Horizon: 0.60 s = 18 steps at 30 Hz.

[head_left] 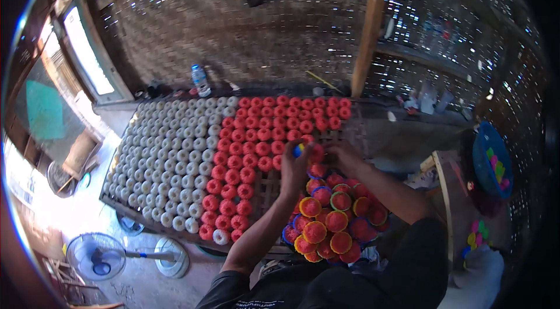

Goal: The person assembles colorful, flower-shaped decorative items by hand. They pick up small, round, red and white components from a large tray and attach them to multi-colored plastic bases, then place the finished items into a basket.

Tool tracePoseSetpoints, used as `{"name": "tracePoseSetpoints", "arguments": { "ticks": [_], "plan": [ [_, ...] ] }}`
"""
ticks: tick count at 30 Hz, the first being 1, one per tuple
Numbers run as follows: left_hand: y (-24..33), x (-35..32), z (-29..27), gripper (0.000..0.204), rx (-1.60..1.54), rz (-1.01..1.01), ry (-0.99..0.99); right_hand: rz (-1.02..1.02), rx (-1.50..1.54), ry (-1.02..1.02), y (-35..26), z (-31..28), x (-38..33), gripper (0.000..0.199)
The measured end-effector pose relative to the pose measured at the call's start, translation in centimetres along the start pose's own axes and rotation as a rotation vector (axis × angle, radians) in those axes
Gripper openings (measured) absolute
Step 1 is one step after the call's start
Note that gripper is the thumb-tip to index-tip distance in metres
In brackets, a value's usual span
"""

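My left hand (293,170) reaches over a slatted rack (265,189) and pinches a small blue cup (298,150) between its fingertips. My right hand (342,158) is close beside it, fingers closed on a round red cake (317,153) right next to the blue cup. Just below both hands is a heap of red cakes in coloured cups (332,223). Rows of bare red cakes (256,134) cover the rack in front of my hands, and rows of white cakes (175,157) fill its left part.
A plastic bottle (200,80) stands at the rack's far edge. A wooden post (370,23) rises behind it. On the right a blue bowl (493,160) holds coloured cups. A fan (96,256) stands on the floor at lower left.
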<state>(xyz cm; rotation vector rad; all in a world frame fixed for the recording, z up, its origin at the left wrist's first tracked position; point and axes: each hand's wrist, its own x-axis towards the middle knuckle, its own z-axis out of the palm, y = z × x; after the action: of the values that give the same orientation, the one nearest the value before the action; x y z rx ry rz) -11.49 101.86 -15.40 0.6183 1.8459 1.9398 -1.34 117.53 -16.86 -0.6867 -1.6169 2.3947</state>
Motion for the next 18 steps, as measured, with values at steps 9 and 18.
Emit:
{"name": "tracePoseSetpoints", "arguments": {
  "ticks": [9, 18],
  "plan": [
    [-2.4, 0.9, -0.4, 0.041, -0.106, -0.041, -0.060, -0.043, -0.231, 0.269, -0.6, -5.4, 3.9, 0.042],
    [0.4, -1.8, -2.6, 0.038, -0.154, -0.122, -0.026, -0.147, -0.832, 0.792, 0.9, -16.2, 13.6, 0.038]
  ]
}}
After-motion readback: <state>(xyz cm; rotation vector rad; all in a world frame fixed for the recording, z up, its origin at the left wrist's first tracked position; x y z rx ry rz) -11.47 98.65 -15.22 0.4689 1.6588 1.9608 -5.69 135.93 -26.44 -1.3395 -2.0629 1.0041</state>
